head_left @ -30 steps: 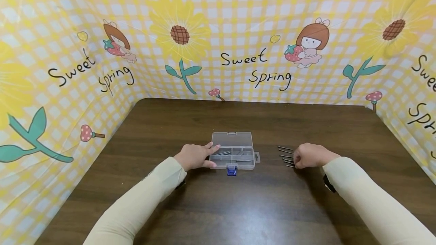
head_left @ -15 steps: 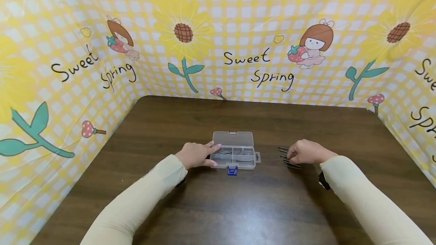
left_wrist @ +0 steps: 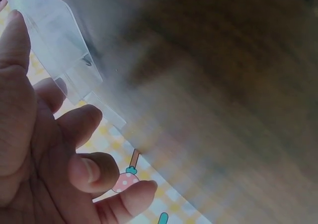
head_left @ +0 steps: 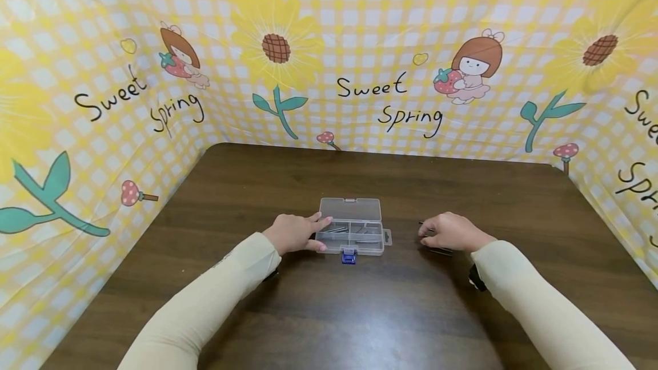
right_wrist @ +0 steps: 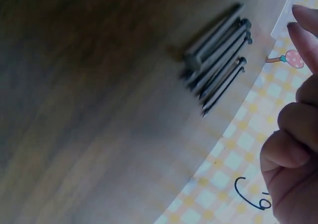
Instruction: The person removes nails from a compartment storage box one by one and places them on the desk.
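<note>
A clear plastic compartment box [head_left: 371, 252] stands on the table with its lid [head_left: 350, 210] folded back. Loose nails [head_left: 366, 230] lie in its compartments. My left hand [head_left: 292, 233] rests at the box's left end, index fingertip over the rim and thumb by the front corner; the other fingers bend loosely in the left wrist view. To the right of the box, my right hand [head_left: 452, 232] hovers over a row of dark nails [right_wrist: 221, 67] and hides most of them in the head view. In the right wrist view its thumb and index fingertips [right_wrist: 300, 29] are slightly apart, with nothing visible between them.
A blue clasp [head_left: 349, 257] hangs at the box's front, and a clear hanging tab [head_left: 388, 237] sticks out on its right. A printed yellow checked cloth [head_left: 370, 33] walls the brown wooden table [head_left: 329, 313] at the back and sides.
My right hand has moved left across the nails, from their right ends toward the box, its thumb and index finger extending. The left hand and the box have stayed in place.
</note>
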